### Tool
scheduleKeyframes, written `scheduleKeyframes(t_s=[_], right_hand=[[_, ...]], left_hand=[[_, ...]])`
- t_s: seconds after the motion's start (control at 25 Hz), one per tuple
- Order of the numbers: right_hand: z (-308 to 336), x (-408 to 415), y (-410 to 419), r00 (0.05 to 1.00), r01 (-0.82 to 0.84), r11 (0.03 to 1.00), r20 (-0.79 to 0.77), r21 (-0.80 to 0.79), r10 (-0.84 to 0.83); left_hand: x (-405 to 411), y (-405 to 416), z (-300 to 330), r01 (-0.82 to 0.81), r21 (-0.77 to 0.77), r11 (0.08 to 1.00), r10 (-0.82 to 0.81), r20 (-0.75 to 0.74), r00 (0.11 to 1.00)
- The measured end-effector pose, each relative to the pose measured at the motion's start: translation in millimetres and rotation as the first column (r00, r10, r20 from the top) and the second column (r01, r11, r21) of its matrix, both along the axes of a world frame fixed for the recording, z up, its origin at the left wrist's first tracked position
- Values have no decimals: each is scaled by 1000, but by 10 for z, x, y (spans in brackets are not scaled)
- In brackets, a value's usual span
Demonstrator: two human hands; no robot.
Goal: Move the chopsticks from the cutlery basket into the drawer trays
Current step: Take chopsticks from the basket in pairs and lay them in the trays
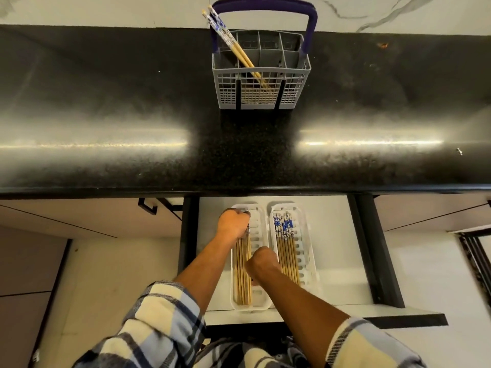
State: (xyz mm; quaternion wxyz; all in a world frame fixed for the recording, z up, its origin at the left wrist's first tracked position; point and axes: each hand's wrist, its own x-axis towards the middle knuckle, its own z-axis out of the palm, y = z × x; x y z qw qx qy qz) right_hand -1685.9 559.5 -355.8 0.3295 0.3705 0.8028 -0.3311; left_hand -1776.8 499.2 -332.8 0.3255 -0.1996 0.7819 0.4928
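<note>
Head view: both hands, left [233, 223] and right [261, 264], curl around chopsticks [242, 272] in the left tray [261, 224]. Next, fetch the pair [231, 39] in the basket [261, 87], I think.

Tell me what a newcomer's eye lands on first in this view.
Both hands work in the open drawer at the bottom: the left hand and right hand are over the chopsticks in the left white tray, beside a second tray already holding chopsticks. Up on the black countertop, a grey cutlery basket with a purple handle holds two chopsticks.
</note>
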Motion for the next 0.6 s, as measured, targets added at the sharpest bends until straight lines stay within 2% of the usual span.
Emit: scheduleKeyframes(t_s=[0.2, 0.32, 0.6], right_hand=[[-45, -8, -55, 994, -105, 986, -21, 129, 108], [-71, -20, -78, 988, -142, 980, -36, 140, 149], [-109, 72, -142, 975, -213, 964, -28, 161, 221]], left_hand=[[-79, -95, 33, -62, 60, 996, 61, 19, 998], [-89, -160, 39, -149, 157, 976, 139, 72, 988], [-98, -267, 6, -209, 229, 951, 185, 119, 975]])
